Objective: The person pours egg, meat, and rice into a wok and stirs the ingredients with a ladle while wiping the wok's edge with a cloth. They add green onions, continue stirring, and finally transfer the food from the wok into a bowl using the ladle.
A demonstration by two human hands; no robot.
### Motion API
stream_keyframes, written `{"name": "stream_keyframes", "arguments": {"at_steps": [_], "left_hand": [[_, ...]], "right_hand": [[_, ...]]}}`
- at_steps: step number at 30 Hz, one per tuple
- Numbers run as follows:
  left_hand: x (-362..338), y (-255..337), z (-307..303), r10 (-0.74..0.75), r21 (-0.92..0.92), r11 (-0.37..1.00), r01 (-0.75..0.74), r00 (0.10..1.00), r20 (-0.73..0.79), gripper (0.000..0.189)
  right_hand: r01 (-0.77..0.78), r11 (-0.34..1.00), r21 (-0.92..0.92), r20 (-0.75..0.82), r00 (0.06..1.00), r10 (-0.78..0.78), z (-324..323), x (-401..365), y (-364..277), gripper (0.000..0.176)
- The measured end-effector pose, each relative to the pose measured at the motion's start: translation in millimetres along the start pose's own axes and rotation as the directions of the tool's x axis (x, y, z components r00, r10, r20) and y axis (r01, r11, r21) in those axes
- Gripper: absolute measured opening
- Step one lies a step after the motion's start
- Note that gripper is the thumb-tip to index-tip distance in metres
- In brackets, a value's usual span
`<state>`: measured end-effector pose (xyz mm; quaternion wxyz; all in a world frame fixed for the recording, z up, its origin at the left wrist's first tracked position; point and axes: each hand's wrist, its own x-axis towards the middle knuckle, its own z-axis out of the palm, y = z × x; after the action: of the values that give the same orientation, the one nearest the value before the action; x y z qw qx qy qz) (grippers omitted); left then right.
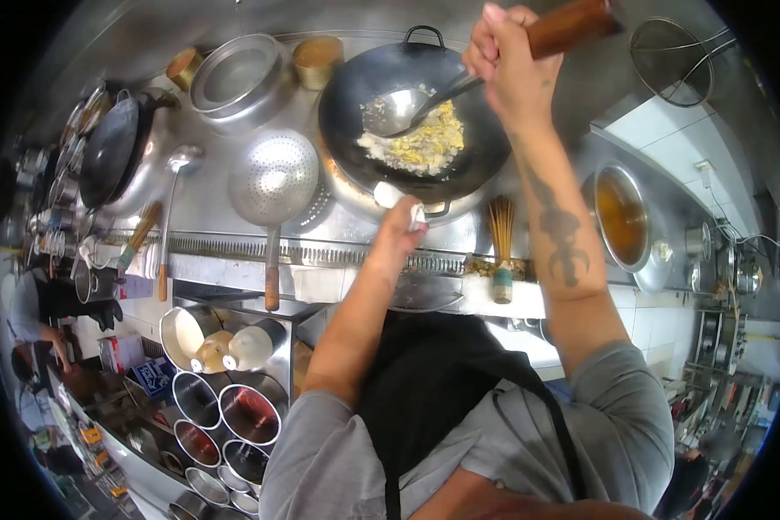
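1. The right hand [516, 65], at the top of the frame right of centre, is gripping the wooden handle [572, 28] of a ladle [400, 113]. Its fingers are closing around the handle, some of them curling up at its end.
2. The ladle is slanting down to the left, its metal bowl resting among yellow and white food pieces [433, 143] in the wok.
3. The black wok [485, 130] is sitting at the upper centre of the frame, one loop handle pointing up and the other pointing down toward the person.
4. The left hand [399, 227], near the centre, is pinching a folded white cloth [388, 194] at the wok's near rim, beside the lower loop handle. Its fingers are clamping on the cloth; how far they are reaching under it, I cannot tell.
5. Left of the wok, a round perforated strainer [275, 176] is lying flat, its handle pointing down the frame.
6. Right of the left hand, below the wok, a bamboo brush [501, 234] is lying with its bristles pointing up the frame.
7. At the right of the frame, a metal pot [594, 204] is holding orange-brown liquid [621, 215].
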<state>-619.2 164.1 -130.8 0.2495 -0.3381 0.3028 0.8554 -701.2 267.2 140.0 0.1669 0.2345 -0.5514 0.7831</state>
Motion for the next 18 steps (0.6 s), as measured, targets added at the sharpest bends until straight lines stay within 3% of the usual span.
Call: {"name": "stream_keyframes", "arguments": {"at_steps": [1, 2, 4, 5, 6, 8, 10, 11, 12, 13, 14, 15, 16, 17, 18], "left_hand": [[1, 1, 0, 0.023, 0.011, 1.0, -0.023, 1.0, -0.005, 0.017], [1, -4, -4, 0.035, 0.025, 0.999, -0.034, 0.999, -0.016, 0.018], [-28, -21, -4, 0.186, 0.054, 0.979, -0.197, 0.969, 0.162, 0.016], [-50, -34, -2, 0.259, 0.068, 0.957, -0.282, 0.935, 0.243, 0.013], [-70, -42, 6, 0.069, -0.072, 0.995, -0.063, 0.994, 0.082, 0.011], [-141, -47, 38, 0.008, -0.122, 0.992, -0.004, 1.0, 0.028, 0.01], [-127, -47, 39, 0.001, -0.119, 0.993, -0.002, 1.0, -0.009, 0.009], [-115, -41, 44, 0.061, -0.153, 0.986, -0.065, 0.998, -0.032, 0.009], [-89, -38, 35, 0.067, -0.101, 0.993, -0.059, 0.995, 0.073, 0.01], [-64, -58, 1, 0.355, 0.153, 0.911, -0.383, 0.917, 0.183, 0.012], [-52, -79, -20, 0.356, 0.163, 0.905, -0.392, 0.91, 0.213, 0.014], [-41, -100, -40, 0.357, 0.173, 0.899, -0.402, 0.902, 0.242, 0.016], [-56, -122, -59, 0.074, -0.026, 0.997, -0.071, 0.985, 0.154, 0.018], [-94, -130, -50, 0.072, 0.033, 0.997, -0.077, 0.99, 0.123, 0.019], [-122, -133, -33, 0.072, 0.083, 0.993, -0.08, 0.993, 0.091, 0.021]], "right_hand": [[-0.011, 0.999, 0.048, -0.055, 0.998, 0.014, 1, -8, 11, 0.025], [-0.204, 0.976, 0.081, -0.106, 0.971, 0.212, 0, -13, 32, 0.026], [-0.072, 0.99, -0.125, 0.067, 0.994, 0.081, -2, -2, 34, 0.023], [-0.287, 0.925, -0.248, -0.148, 0.955, 0.256, -12, 10, 9, 0.02], [-0.199, 0.968, -0.152, -0.109, 0.977, 0.183, -10, 21, -30, 0.018], [-0.165, 0.965, -0.205, -0.217, 0.969, 0.119, -16, 42, -77, 0.02], [-0.111, 0.991, -0.07, -0.085, 0.991, 0.105, -41, 57, -72, 0.021], [-0.157, 0.976, -0.152, -0.085, 0.986, 0.145, -46, 49, -58, 0.021], [-0.201, 0.951, -0.236, -0.09, 0.979, 0.185, -45, 36, -38, 0.021], [-0.22, 0.957, -0.189, -0.157, 0.969, 0.192, -41, 26, -13, 0.022], [-0.233, 0.962, -0.144, -0.221, 0.955, 0.199, -40, 22, 1, 0.022], [-0.192, 0.966, -0.173, -0.174, 0.971, 0.162, -41, 33, -10, 0.021], [-0.172, 0.966, -0.191, -0.134, 0.98, 0.148, -39, 36, -21, 0.021], [-0.133, 0.97, -0.204, -0.093, 0.989, 0.116, -33, 44, -37, 0.02], [-0.195, 0.95, -0.242, -0.142, 0.976, 0.164, -25, 49, -64, 0.02]]}}
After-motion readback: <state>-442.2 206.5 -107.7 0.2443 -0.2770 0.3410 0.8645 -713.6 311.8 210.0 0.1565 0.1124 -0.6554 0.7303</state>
